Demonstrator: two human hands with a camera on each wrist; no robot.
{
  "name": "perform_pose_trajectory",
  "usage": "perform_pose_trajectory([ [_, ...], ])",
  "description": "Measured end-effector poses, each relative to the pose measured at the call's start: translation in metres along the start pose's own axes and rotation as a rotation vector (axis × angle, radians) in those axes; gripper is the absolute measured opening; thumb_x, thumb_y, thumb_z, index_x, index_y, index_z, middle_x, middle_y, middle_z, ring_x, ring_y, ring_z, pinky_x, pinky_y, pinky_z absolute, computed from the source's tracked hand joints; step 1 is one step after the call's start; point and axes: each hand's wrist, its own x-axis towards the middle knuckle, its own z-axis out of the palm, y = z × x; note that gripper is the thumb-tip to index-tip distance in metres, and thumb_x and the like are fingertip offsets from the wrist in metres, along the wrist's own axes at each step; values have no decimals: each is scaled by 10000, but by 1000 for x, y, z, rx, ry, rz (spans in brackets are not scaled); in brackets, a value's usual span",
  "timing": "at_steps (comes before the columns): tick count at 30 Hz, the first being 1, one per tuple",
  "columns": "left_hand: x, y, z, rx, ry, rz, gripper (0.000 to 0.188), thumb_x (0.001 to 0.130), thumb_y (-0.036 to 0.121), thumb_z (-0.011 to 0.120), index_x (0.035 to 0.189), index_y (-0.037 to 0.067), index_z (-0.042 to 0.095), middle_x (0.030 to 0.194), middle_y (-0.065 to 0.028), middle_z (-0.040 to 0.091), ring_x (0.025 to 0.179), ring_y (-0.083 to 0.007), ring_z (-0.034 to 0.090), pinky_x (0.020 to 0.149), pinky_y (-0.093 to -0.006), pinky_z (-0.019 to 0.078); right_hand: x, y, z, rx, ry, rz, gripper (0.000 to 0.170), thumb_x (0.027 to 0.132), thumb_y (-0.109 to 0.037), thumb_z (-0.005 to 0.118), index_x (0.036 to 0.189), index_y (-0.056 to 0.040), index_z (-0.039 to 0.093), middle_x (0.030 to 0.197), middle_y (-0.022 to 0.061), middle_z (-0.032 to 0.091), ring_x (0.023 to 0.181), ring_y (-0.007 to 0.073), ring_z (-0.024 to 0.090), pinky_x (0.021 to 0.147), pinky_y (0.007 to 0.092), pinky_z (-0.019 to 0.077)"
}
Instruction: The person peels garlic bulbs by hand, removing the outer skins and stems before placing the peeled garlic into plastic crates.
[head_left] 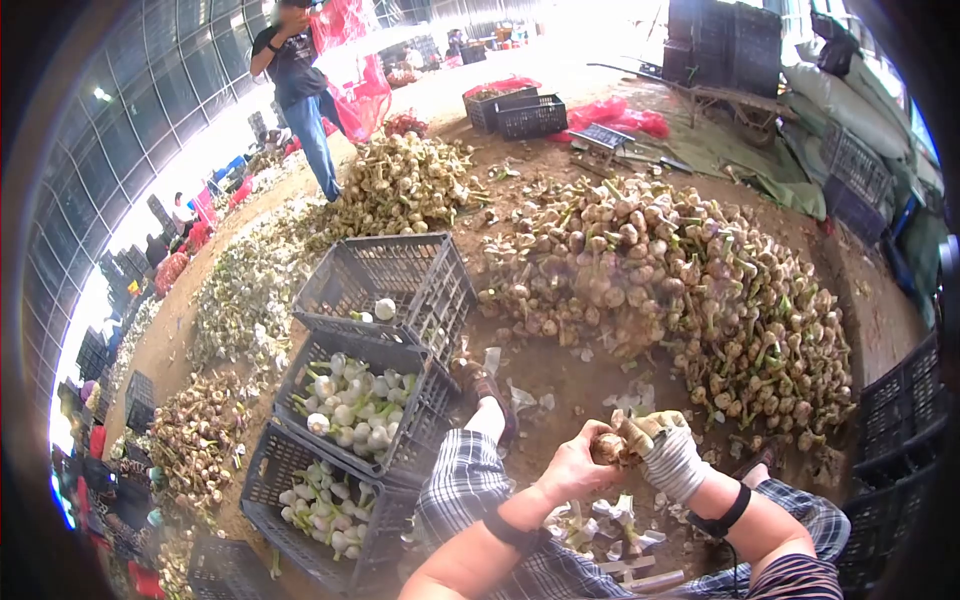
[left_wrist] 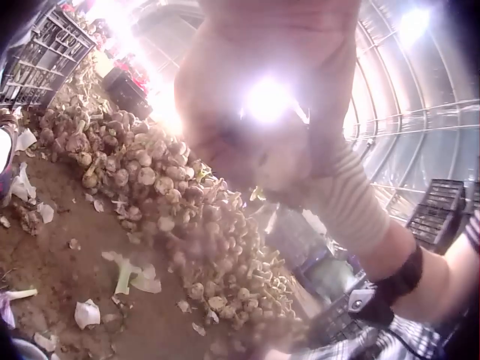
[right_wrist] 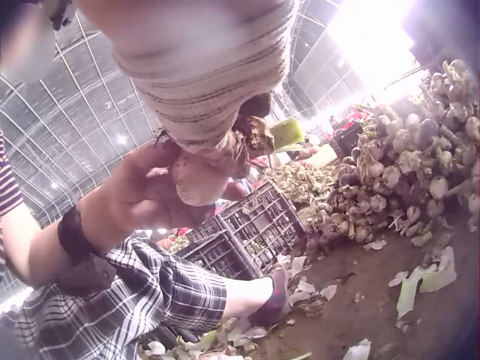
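My bare left hand (head_left: 572, 466) grips a garlic bulb (head_left: 606, 450) with brown outer skin, held over my lap. Against its far side, my right hand (head_left: 668, 462), in a striped knit glove, has its fingers curled at the bulb and its loose skin. The right wrist view shows the left hand (right_wrist: 146, 196) below the glove (right_wrist: 210, 94), with dry husk (right_wrist: 255, 139) and a green stem piece (right_wrist: 287, 133) sticking out beside the glove. In the left wrist view, the left hand (left_wrist: 262, 82) hides the bulb.
A large heap of untrimmed garlic (head_left: 640, 250) lies ahead. On the left stand black crates, one (head_left: 385, 275) holding few bulbs, others with trimmed white garlic (head_left: 360, 405). Peeled skins (head_left: 610, 520) litter the ground between my legs. Another person (head_left: 300, 85) stands at the back left.
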Motion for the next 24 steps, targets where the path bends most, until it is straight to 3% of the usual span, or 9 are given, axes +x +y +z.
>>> perform_pose_trajectory([
  [2, -2, 7, -2, 20, 5, 43, 593, 658, 225, 785, 1141, 80, 474, 899, -55, 632, 826, -131, 591, 788, -272, 475, 1, 2, 2, 106, 155, -24, 715, 673, -182, 633, 1351, -133, 408, 614, 25, 528, 555, 225, 541, 587, 363, 417],
  [3, -5, 13, -3, 31, -35, 5, 593, 644, 134, 763, 1157, 80, 471, 909, -62, 622, 840, -124, 572, 792, -266, 465, -1, 3, 2, 32, 54, -23, 721, 666, -200, 643, 1347, -132, 414, 611, 27, 529, 557, 225, 545, 585, 365, 418],
  [6, -1, -4, 1, -142, -56, 42, 587, 641, 135, 755, 1153, 81, 473, 890, -69, 621, 832, -124, 572, 789, -269, 465, -6, 5, 4, -80, -154, 7, 753, 641, -243, 671, 1341, -124, 421, 611, 25, 536, 597, 229, 560, 601, 378, 421],
  [8, -3, 6, 0, -100, -55, 27, 605, 636, 145, 761, 1163, 84, 470, 892, -78, 622, 835, -125, 573, 790, -271, 466, -6, 3, 1, -172, -269, -3, 710, 717, -233, 606, 1373, -107, 366, 702, 21, 564, 666, 211, 561, 649, 348, 407],
  [9, -4, 9, 0, -32, -31, 13, 613, 634, 151, 763, 1168, 85, 469, 892, -80, 622, 835, -127, 573, 790, -271, 466, -7, 2, 0, -170, -272, 0, 710, 717, -233, 606, 1373, -107, 366, 702, 21, 564, 666, 211, 561, 649, 348, 407],
  [11, -3, 11, -1, 39, -7, 6, 621, 632, 158, 765, 1173, 87, 468, 891, -82, 622, 835, -128, 574, 790, -271, 467, -4, 4, -3, -22, 47, -62, 693, 725, -231, 597, 1370, -114, 371, 712, 21, 565, 671, 207, 561, 656, 347, 406],
  [12, -2, 11, -1, 50, -7, 4, 626, 629, 164, 768, 1174, 87, 469, 889, -84, 622, 833, -129, 573, 790, -272, 467, -4, 5, -2, -24, 48, -60, 693, 725, -231, 597, 1370, -114, 371, 712, 21, 565, 671, 207, 561, 656, 347, 406],
  [14, -3, 9, 0, 62, -15, -1, 630, 626, 170, 771, 1174, 87, 470, 888, -86, 622, 831, -130, 573, 790, -272, 468, -6, 4, 1, -55, -212, 36, 685, 729, -225, 592, 1370, -127, 371, 714, 20, 563, 675, 204, 563, 662, 349, 406],
  [24, -2, 5, -1, 85, -69, 18, 631, 633, 168, 750, 1190, 44, 482, 936, -99, 641, 866, -130, 595, 801, -275, 472, -9, 4, -1, 20, -121, -19, 738, 704, -226, 627, 1379, -128, 344, 733, 22, 581, 682, 217, 581, 662, 357, 417],
])
